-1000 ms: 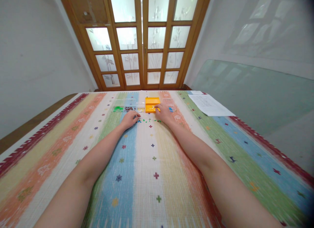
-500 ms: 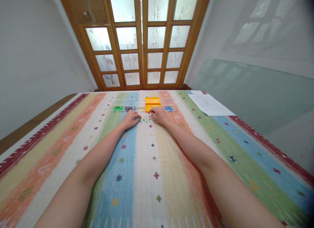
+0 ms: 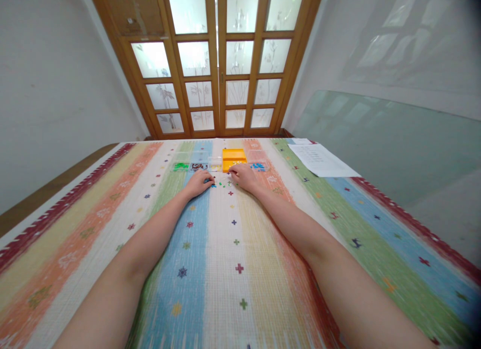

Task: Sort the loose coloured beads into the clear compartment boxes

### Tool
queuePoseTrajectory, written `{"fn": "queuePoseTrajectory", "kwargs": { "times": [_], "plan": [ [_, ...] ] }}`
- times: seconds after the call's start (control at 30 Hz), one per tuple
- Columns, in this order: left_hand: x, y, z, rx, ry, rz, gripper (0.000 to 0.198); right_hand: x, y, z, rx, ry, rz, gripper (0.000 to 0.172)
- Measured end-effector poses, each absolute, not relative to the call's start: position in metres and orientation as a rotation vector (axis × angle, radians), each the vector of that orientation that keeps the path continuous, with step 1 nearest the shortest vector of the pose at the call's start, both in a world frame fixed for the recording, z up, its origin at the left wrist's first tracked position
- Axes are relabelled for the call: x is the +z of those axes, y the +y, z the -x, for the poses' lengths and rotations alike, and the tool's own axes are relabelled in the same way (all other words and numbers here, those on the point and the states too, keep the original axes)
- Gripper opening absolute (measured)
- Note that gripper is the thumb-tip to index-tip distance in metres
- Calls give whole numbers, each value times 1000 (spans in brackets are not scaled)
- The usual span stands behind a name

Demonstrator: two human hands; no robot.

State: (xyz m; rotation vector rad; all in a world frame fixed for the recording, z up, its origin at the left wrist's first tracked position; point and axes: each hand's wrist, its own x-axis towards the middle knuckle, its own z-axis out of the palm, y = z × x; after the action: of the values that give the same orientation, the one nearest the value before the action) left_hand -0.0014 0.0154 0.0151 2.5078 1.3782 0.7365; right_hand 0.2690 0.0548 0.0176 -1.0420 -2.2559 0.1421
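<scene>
Now, left hand: resting beside loose beads, grip unclear.
Right hand: fingertips among beads, pinch unclear.
Yellow tray: just behind, within reach.

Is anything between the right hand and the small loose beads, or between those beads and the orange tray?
Nothing visible. The right hand reaches the loose beads directly, and only bare striped cloth separates them from the orange tray. The left hand rests at their other side.
</scene>
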Motion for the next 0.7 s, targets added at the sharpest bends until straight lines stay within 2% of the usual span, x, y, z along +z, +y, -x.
{"fn": "queuePoseTrajectory", "kwargs": {
  "times": [0.53, 0.7],
  "plan": [
    [11, 18, 3, 744, 1398, -2540, 9, 19, 54, -268, 143, -2293, 1078, 24],
    [8, 21, 7, 759, 1401, -2540, 8, 22, 46, -262, 85, -2396, 929, 22]
  ]
}}
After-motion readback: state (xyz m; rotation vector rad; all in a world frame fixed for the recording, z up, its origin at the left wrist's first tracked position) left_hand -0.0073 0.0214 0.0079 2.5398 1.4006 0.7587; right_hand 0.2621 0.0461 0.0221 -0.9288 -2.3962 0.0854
